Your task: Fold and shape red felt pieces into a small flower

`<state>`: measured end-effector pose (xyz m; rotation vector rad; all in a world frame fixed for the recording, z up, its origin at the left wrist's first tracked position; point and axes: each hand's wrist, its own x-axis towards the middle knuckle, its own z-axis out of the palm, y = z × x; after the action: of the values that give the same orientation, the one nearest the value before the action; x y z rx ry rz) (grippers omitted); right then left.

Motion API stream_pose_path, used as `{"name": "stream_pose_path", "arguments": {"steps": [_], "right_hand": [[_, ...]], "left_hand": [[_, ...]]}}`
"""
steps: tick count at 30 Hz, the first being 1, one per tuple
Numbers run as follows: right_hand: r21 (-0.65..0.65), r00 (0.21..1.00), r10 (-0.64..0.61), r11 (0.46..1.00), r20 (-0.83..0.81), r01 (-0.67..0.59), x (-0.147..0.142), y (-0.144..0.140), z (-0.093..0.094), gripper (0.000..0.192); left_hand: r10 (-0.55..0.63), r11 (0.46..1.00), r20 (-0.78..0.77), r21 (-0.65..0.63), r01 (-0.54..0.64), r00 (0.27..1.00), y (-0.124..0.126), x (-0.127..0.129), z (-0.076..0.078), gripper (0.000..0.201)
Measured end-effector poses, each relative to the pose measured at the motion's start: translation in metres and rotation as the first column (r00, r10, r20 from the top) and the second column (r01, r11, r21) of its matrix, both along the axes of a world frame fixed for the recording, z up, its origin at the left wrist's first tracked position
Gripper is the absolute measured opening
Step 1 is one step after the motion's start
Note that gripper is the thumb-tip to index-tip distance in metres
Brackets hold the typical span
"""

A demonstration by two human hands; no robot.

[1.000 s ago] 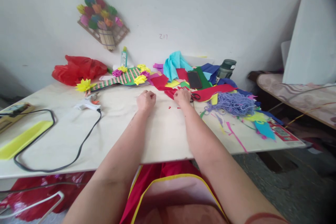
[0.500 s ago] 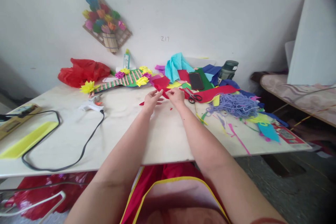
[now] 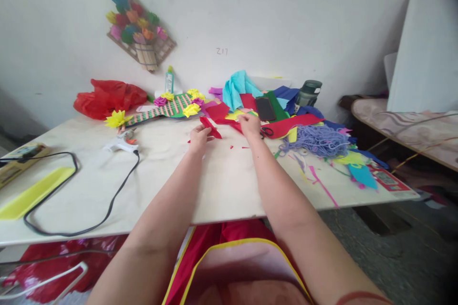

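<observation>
We had our left hand pinched on a small red paper piece, raised just above the table toward its far edge. Our right hand pressed on the red sheet beside the scissors; whether it gripped anything, we could not tell. Tiny red scraps lay between our hands, so some cutting looked done. We judged the piece unfinished, and the glue gun sat untouched near the left edge.
</observation>
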<state>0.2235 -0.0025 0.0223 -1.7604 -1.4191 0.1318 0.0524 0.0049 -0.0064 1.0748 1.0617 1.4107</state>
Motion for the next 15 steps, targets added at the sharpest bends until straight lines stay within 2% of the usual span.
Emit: {"name": "stream_pose_path", "arguments": {"steps": [2, 4, 7, 10, 15], "right_hand": [[-0.059, 0.985, -0.174, 0.983, 0.008, 0.174, 0.017, -0.001, 0.001, 0.031], [-0.119, 0.971, -0.227, 0.965, 0.076, 0.235, 0.028, -0.001, -0.002, 0.031], [-0.18, 0.968, -0.172, 0.962, 0.185, 0.205, 0.03, 0.0, -0.009, 0.03], [-0.182, 0.955, -0.083, 0.973, 0.285, 0.139, 0.026, 0.002, -0.015, 0.029], [-0.178, 0.938, -0.024, 0.98, 0.347, 0.091, 0.026, 0.005, -0.02, 0.028]], "left_hand": [[-0.011, 1.0, -0.021, 0.004, 0.011, 1.0, 0.0, 0.0, -0.001, 0.022], [-0.026, 1.0, -0.029, 0.007, 0.026, 0.999, 0.0, 0.001, -0.002, 0.023], [-0.043, 0.999, -0.031, -0.004, 0.043, 0.999, -0.002, 0.002, -0.002, 0.025], [-0.05, 0.999, -0.038, -0.009, 0.05, 0.998, -0.004, 0.002, -0.002, 0.025], [-0.041, 0.999, -0.036, -0.017, 0.04, 0.999, -0.003, 0.002, -0.003, 0.025]]}}
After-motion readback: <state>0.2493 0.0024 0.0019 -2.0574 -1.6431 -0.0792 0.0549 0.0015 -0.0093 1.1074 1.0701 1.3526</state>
